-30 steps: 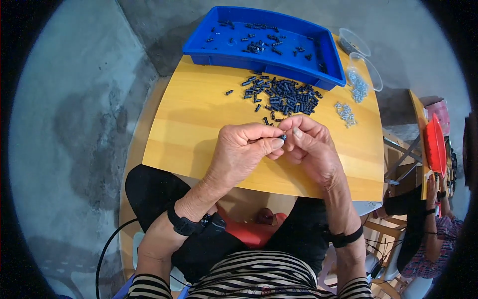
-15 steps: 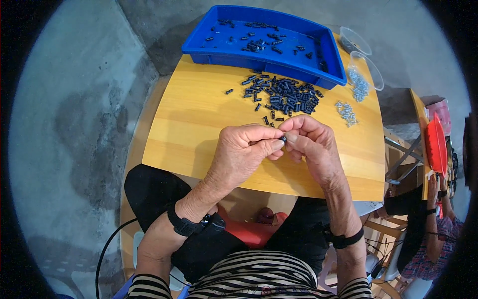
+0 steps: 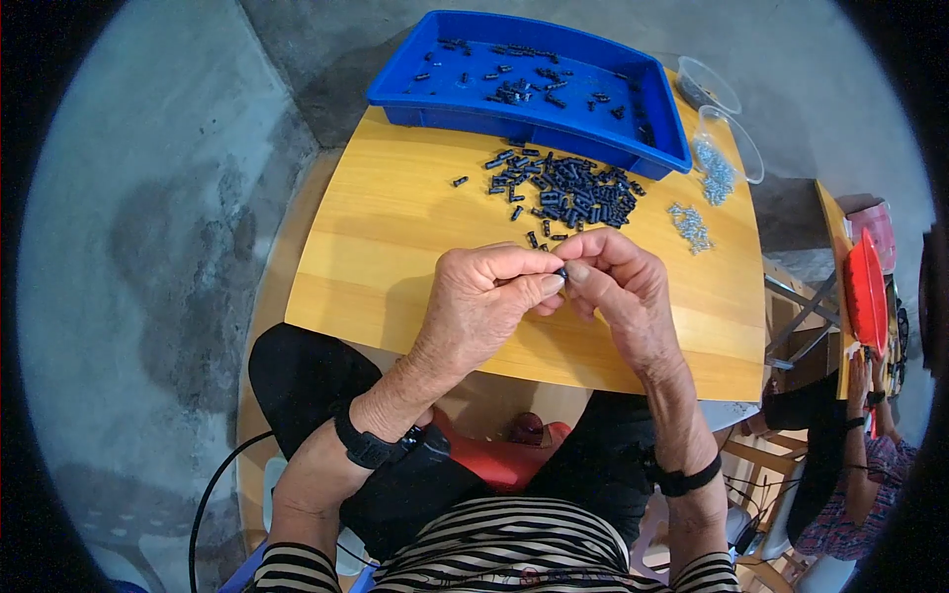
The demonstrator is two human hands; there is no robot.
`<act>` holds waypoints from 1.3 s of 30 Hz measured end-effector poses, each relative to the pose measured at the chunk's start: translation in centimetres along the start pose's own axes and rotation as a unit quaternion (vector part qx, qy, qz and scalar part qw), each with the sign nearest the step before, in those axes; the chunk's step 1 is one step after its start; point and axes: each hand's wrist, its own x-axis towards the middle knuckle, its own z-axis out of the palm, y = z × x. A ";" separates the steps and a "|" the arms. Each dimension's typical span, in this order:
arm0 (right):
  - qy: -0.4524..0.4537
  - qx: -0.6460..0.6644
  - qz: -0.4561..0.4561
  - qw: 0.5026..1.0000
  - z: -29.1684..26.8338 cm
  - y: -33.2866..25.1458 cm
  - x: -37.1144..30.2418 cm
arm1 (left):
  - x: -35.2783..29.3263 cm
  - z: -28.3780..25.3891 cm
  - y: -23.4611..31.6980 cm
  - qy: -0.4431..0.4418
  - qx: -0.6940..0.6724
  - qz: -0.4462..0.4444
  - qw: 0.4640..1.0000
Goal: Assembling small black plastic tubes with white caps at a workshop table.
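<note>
Between the fingertips of both hands is a small black plastic part (image 3: 561, 274), mostly covered by the fingers. My left hand (image 3: 489, 296) pinches it from the left with thumb and forefinger. From the other side my right hand (image 3: 621, 287) has its thumb and forefinger closed at the part's right end; whether a screw is there too, I cannot make out. Just beyond the hands lies a pile of similar black parts (image 3: 583, 193) on the yellow wooden table (image 3: 366, 247). A small heap of silvery screws (image 3: 690, 227) lies to the right of the pile.
A blue tray (image 3: 524, 128) with scattered black parts stands at the table's far side. A tipped clear tub (image 3: 733, 138) spills more screws at the right, and another clear tub (image 3: 707, 84) is behind it. Far right, a person (image 3: 858, 484) works beside a red basin (image 3: 866, 296).
The view has shifted slightly, so the table and tray sit a little further right. Both hands keep their pinch on the black part, with only slight finger movement.
</note>
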 end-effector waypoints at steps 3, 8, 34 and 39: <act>-0.010 0.005 -0.017 1.000 0.3 -0.2 -0.1 | -0.1 0.2 0.0 0.010 -0.012 0.000 1.000; 0.003 -0.011 -0.010 1.000 0.3 -0.1 -0.2 | 0.1 0.1 0.2 0.004 -0.012 -0.048 0.999; 0.011 0.035 0.015 0.999 -0.2 0.4 0.1 | 0.4 -0.1 0.8 -0.009 -0.052 -0.150 0.987; 0.076 -0.116 -0.066 0.988 -1.9 0.7 -1.0 | 0.2 0.6 0.3 -0.017 -0.049 -0.137 0.989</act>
